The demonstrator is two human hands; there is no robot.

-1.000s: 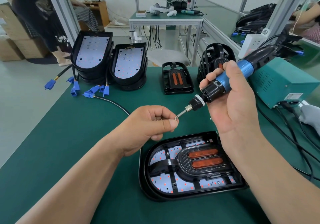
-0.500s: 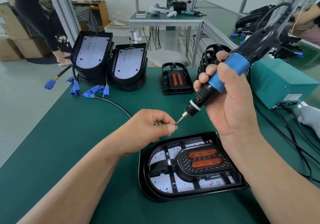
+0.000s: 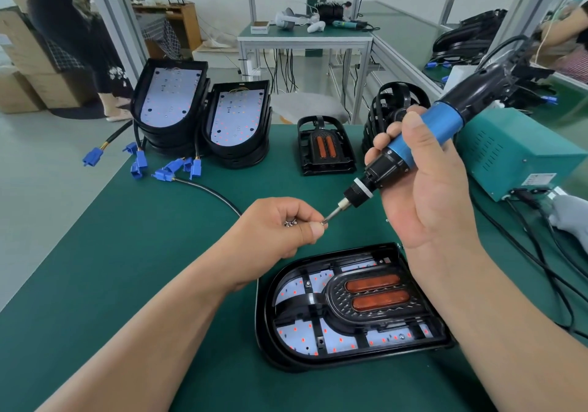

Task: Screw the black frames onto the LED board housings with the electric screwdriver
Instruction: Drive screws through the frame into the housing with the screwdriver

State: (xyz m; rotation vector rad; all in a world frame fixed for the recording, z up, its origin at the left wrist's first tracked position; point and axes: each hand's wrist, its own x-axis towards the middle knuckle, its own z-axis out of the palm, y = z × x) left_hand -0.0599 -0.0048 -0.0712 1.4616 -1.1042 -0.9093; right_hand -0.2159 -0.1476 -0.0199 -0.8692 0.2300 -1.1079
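Note:
An LED board housing (image 3: 267,325) lies flat near the table's front, with a black frame (image 3: 366,313) with two orange lenses seated in it. My right hand (image 3: 426,195) grips the blue and black electric screwdriver (image 3: 413,144), tilted, bit pointing down-left. My left hand (image 3: 276,230) pinches a small screw (image 3: 324,220) at the bit's tip and holds several more screws (image 3: 290,223) in its curled fingers. Both hands hover above the housing's far edge.
Two stacks of open housings (image 3: 171,106) (image 3: 237,122) with blue connectors (image 3: 140,160) stand at the back left. A spare frame (image 3: 324,150) and a frame stack (image 3: 391,106) sit behind. A teal power box (image 3: 521,157) and cables (image 3: 541,252) lie at the right.
The screwdriver has swung more upright and lowered a little, its bit now meeting the screw in my left fingers. My left hand dropped slightly.

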